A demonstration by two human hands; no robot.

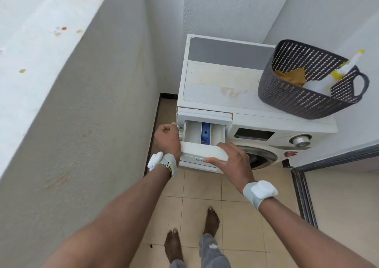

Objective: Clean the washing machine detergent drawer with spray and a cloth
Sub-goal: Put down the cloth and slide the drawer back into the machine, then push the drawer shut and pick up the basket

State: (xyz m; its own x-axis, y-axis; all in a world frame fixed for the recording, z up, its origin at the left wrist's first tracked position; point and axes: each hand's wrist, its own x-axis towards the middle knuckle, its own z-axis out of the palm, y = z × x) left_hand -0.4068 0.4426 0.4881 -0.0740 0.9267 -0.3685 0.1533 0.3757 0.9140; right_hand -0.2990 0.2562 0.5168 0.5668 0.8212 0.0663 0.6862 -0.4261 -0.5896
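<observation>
Drawer [203, 142] is pulled out of the top-left corner of the washer [256, 122], long axis running front-to-back, front panel pointing toward the person. Open top shows white compartments either side of a blue insert [205, 133] in the middle.

Right hand [233, 161] has the drawer's front panel: fingers wrapped over the top edge at its right end, thumb along the panel's lower face. Closed grip on the drawer.

Left hand [167, 139] sits at the drawer's left side, curled into a loose fist against the washer's left front corner. Can't tell whether it actually holds anything; fingertips are hidden behind the hand.

Both wrists carry grey straps with white pads.

Around it: basket [303, 101], dark and perforated, sits on the washer top at the right, well apart from the drawer. In it a spray bottle [336, 74] with yellow trim leaning against the right rim, nozzle up and right, and a brown cloth [291, 75] beside it.

Control panel with display [254, 134] and knob [301, 140] just right of the drawer slot; door [260, 157] below, partly covered by the right hand.

Wall [92, 113] runs close along the washer's left, leaving only a narrow gap where the left hand is. Tiled floor [205, 187] under the drawer, bare feet below.
</observation>
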